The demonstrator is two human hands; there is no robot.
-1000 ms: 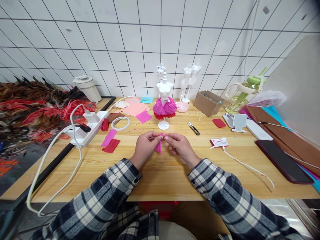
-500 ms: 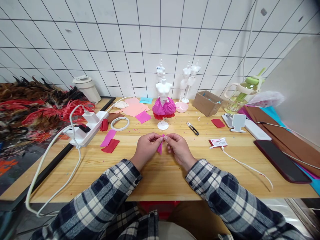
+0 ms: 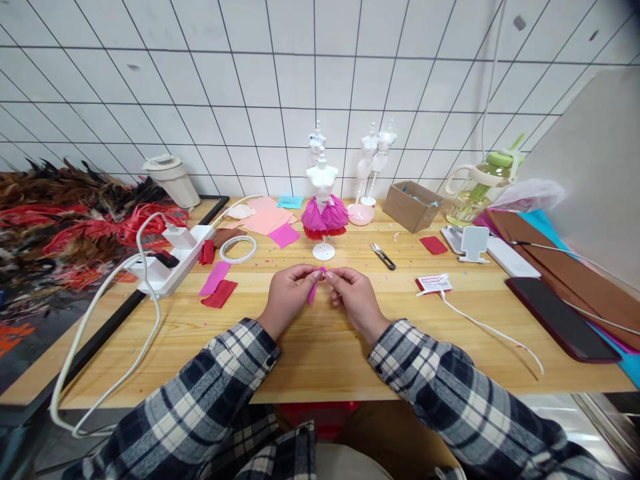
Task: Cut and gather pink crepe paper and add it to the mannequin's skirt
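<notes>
Left hand (image 3: 286,298) and right hand (image 3: 354,297) met above the wooden counter (image 3: 320,347), fingers of both pinched closed on a small pink paper strip (image 3: 313,292) held between them. Behind stood a mannequin (image 3: 322,203) in a pink skirt; scissors (image 3: 383,255) lay nearby.

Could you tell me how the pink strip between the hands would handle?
Likely floppy: the pink strip droops below where the left hand and right hand pinch it. Probably very light, since a small pinch alone holds it. It looks thin, so it may tear.
</notes>
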